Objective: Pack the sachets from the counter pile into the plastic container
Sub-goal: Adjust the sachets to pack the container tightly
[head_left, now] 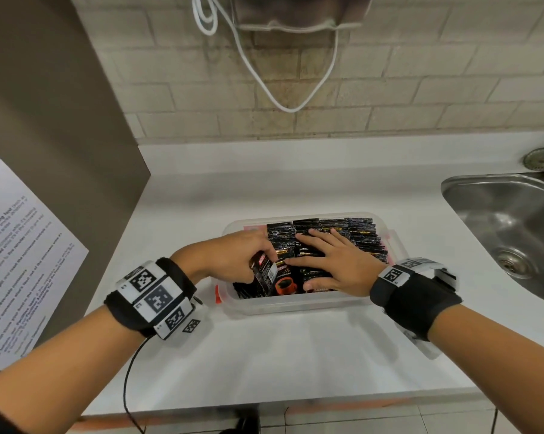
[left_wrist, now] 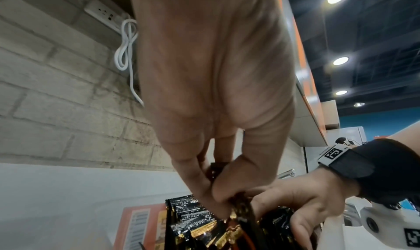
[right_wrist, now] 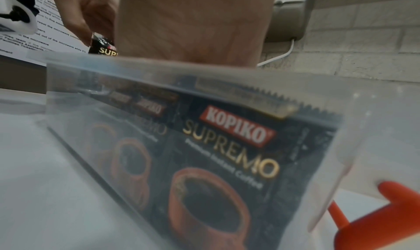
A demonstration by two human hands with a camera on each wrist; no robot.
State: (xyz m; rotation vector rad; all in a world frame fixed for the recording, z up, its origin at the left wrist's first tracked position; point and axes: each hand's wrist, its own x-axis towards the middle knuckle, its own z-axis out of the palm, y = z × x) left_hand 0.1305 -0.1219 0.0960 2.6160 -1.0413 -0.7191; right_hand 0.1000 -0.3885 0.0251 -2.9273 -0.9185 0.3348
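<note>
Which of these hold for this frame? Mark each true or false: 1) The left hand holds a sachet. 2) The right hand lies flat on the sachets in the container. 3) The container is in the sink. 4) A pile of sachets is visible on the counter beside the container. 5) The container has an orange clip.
1) True: the left hand grips a sachet at the near left end of the plastic container.
2) True: the right hand rests with straight fingers on the packed sachets.
3) False: it sits on the white counter, left of the sink.
4) False: no sachets show on the counter.
5) True: an orange clip shows at its end.
</note>
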